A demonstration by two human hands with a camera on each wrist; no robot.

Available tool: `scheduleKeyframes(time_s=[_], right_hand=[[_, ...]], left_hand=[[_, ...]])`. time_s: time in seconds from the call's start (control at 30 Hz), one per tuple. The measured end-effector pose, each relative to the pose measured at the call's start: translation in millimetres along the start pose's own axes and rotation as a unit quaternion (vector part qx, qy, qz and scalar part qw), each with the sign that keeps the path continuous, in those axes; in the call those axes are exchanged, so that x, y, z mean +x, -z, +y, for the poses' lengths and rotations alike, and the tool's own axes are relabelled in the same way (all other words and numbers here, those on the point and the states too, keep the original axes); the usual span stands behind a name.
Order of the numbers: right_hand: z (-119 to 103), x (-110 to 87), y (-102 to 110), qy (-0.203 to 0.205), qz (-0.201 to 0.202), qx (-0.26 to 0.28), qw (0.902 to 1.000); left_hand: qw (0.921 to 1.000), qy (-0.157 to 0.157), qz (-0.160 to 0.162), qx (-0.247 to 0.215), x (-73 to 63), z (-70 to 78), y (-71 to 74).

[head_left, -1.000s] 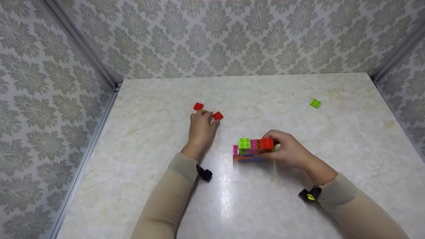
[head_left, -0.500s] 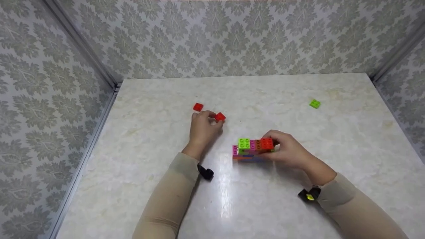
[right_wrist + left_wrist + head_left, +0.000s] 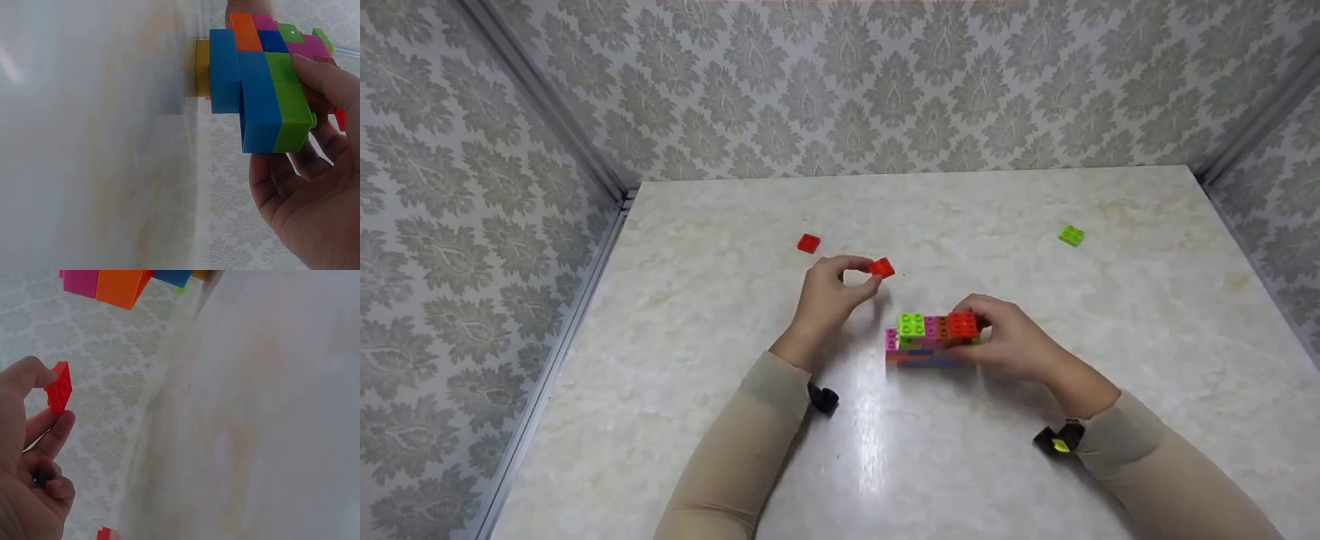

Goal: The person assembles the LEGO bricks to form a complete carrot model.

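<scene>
My left hand (image 3: 829, 294) pinches a thin red toy brick (image 3: 881, 268) between thumb and fingertips, lifted off the table. In the left wrist view the red brick (image 3: 61, 388) stands on edge between thumb and fingers. My right hand (image 3: 1011, 339) grips the right end of a stacked brick build (image 3: 913, 325), which has lime, pink, brown and red bricks on top. Blue, orange, green and yellow bricks of the build (image 3: 261, 101) show in the right wrist view, the thumb pressed on one side and the fingers round the other. Part of the build is hidden by this hand.
Another thin red brick (image 3: 808, 243) lies on the table (image 3: 720, 225) beyond my left hand. A lime green brick (image 3: 1072, 235) lies at the back right. Patterned wall panels (image 3: 847, 90) stand at the table's back and sides.
My left hand has taken hold of the nearer red brick, lifted it and moved it right, toward the build. The right hand and the build have stayed in place.
</scene>
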State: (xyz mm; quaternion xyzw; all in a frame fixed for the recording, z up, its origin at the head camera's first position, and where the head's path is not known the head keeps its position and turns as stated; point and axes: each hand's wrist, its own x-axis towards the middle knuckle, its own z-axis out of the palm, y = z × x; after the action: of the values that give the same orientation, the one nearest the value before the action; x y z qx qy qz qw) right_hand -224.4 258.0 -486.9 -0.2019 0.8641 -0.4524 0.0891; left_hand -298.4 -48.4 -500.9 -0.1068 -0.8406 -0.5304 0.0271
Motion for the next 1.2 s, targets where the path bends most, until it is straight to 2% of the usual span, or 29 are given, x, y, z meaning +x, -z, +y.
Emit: scheduleKeyframes(time_s=[0.27,0.47,0.63,0.87,1.2], right_hand=[[-0.5,-0.4,0.3,0.003,-0.003,0.008,1.0],[1.3,0.2,0.3,0.008,-0.001,0.003,1.0],[0.0,0.0,0.5,0.005,0.001,0.0,1.0],[1.3,-0.3,-0.5,0.029,0.008,0.001,0.9995],[1.9,-1.4,-2.3,0.047,0.018,0.006,0.9987]], left_hand=[[0.9959,-0.071,-0.055,-0.006,-11.8,21.9,-2.6],[0.9872,-0.121,-0.102,-0.018,-24.2,41.0,-5.9],[0.98,-0.155,-0.125,-0.005,-32.3,52.1,-9.3],[0.9691,-0.189,-0.159,0.01,-36.8,56.8,-12.8],[0.9578,-0.205,-0.201,0.018,-38.8,53.4,-16.8]])
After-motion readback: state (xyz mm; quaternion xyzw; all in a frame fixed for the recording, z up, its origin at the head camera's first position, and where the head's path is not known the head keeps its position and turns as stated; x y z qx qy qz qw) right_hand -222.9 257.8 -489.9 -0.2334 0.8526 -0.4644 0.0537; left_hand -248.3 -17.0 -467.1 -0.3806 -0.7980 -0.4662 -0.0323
